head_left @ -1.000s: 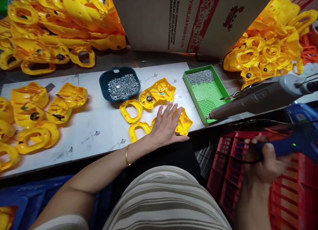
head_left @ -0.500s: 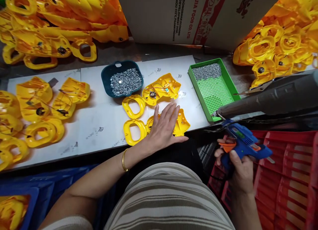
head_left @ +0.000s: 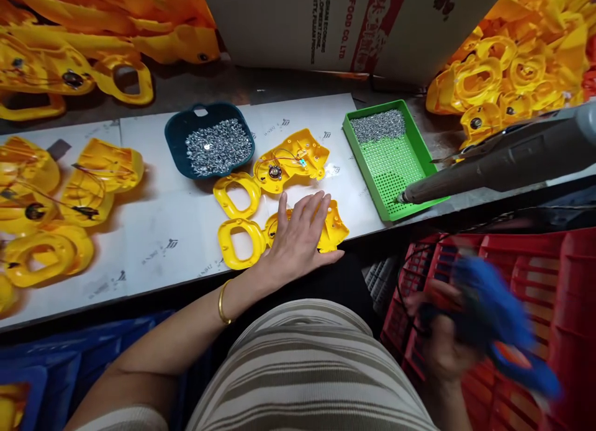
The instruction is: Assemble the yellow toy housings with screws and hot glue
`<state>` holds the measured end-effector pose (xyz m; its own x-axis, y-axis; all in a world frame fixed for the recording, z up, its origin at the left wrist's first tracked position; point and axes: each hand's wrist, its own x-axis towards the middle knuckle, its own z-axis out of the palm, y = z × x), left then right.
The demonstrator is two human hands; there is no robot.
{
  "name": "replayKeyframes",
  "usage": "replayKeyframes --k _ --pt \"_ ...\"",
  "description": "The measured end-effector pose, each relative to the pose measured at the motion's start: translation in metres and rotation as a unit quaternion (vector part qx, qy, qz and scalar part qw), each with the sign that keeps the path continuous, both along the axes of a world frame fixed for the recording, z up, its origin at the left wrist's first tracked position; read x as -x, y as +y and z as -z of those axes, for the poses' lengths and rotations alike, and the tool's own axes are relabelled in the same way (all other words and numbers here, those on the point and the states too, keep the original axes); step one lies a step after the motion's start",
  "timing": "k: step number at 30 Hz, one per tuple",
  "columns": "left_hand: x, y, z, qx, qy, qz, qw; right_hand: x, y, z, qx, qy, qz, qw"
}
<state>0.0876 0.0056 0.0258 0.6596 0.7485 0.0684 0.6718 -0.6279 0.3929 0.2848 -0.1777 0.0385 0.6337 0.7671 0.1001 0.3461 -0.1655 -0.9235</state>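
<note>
My left hand (head_left: 298, 235) lies spread over the nearer yellow plastic housing (head_left: 336, 227), its fingers covering the middle of that part. Just beyond my fingertips is a second yellow housing (head_left: 293, 161) with thin wires, a round metal part and a ring-shaped handle. To the right, past the bench edge, my right hand (head_left: 444, 344) is wrapped round a blue hot glue gun (head_left: 498, 307). Motion smears both the hand and the glue gun, which are over the red crate (head_left: 565, 282).
A dark teal tray (head_left: 174, 136) and a green tray (head_left: 372, 186) hold small screws. A grey power screwdriver (head_left: 503, 161) reaches in from the right. Yellow housings (head_left: 100, 176) lie at left, more are heaped behind. A cardboard box (head_left: 279, 27) stands at the back; blue crates (head_left: 93, 350) sit lower left.
My right hand has turned the glue gun, swinging its nozzle away from the bench, over the red crate. My left hand stays on the nearer housing. The whole view has shifted slightly.
</note>
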Motion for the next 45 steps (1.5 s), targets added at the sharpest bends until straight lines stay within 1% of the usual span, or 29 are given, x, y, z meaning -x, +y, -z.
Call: replayKeyframes --k 1,2,3,4,6,10,15,21,24,33,38,42,45 --pt "0.0 0.0 -0.001 0.002 0.001 -0.001 1.0 -0.001 0.003 0.0 0.049 0.064 -0.088 0.993" --pt "0.0 0.0 -0.002 0.003 0.001 -0.003 1.0 0.0 0.007 0.0 0.09 0.122 -0.154 0.976" --pt "0.0 -0.001 -0.002 0.003 0.0 -0.005 1.0 0.001 0.012 0.001 0.116 0.166 -0.187 0.961" --pt "0.0 -0.001 -0.002 0.002 0.0 -0.006 1.0 0.002 0.017 0.002 0.129 0.196 -0.197 0.952" --pt "0.0 -0.002 -0.002 0.004 -0.001 -0.006 1.0 0.005 0.026 0.002 0.131 0.225 -0.198 0.945" --pt "-0.002 -0.002 -0.002 0.014 0.007 -0.006 1.0 0.007 0.038 0.001 0.144 0.23 -0.204 0.941" --pt "-0.003 -0.001 -0.003 0.011 0.008 -0.008 1.0 0.005 0.043 -0.001 0.156 0.229 -0.209 0.938" --pt "-0.005 -0.001 -0.004 0.015 0.017 -0.007 1.0 0.001 0.044 0.005 0.173 0.232 -0.226 0.93" --pt "-0.007 -0.001 -0.005 0.016 0.027 -0.005 0.999 -0.001 0.044 0.005 0.189 0.213 -0.231 0.93" --pt "-0.009 -0.002 -0.005 -0.003 0.045 -0.005 0.999 -0.004 0.045 -0.007 0.215 0.155 -0.228 0.937" --pt "-0.009 -0.003 -0.006 -0.009 0.044 -0.006 0.999 -0.006 0.045 -0.009 0.229 0.131 -0.233 0.936" --pt "-0.01 -0.003 -0.007 -0.011 0.052 -0.005 0.999 -0.007 0.046 -0.009 0.234 0.11 -0.223 0.94" --pt "-0.01 -0.003 -0.007 -0.014 0.057 -0.001 0.998 -0.009 0.046 -0.009 0.253 0.099 -0.224 0.936"
